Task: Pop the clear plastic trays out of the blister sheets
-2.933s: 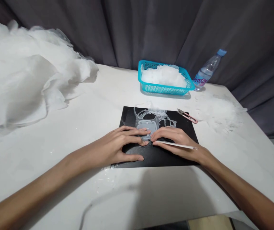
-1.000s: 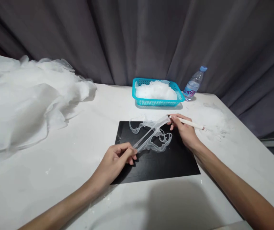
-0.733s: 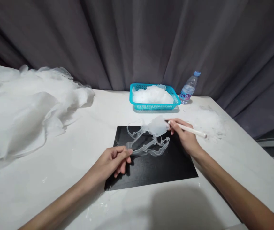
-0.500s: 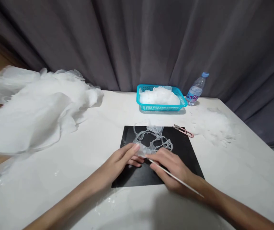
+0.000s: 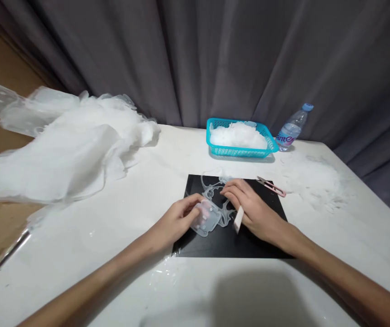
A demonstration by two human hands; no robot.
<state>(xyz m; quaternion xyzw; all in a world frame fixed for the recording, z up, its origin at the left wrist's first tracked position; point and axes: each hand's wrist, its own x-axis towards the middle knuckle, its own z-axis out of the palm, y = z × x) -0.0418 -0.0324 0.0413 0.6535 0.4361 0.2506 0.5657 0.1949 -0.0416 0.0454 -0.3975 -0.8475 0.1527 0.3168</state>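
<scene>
With our left hand [image 5: 180, 217] we pinch a translucent piece [image 5: 210, 224] above the black mat [image 5: 200, 247]. Our right hand [image 5: 257, 213] holds one white stick [image 5: 238, 219].

The frosted plastic piece [image 5: 211, 223] looks smooth over a dark, low-sheen board [image 5: 212, 249]. The table [image 5: 140, 295] is glossy. From the board: at twelve o'clock, a plastic basket [image 5: 239, 152] and matt cloth curtain [image 5: 215, 68]; at one, a clear, shiny plastic bottle [image 5: 289, 131]; at two, scissors [image 5: 272, 185] with metal blades; at ten, filmy sheets [image 5: 62, 168].
</scene>
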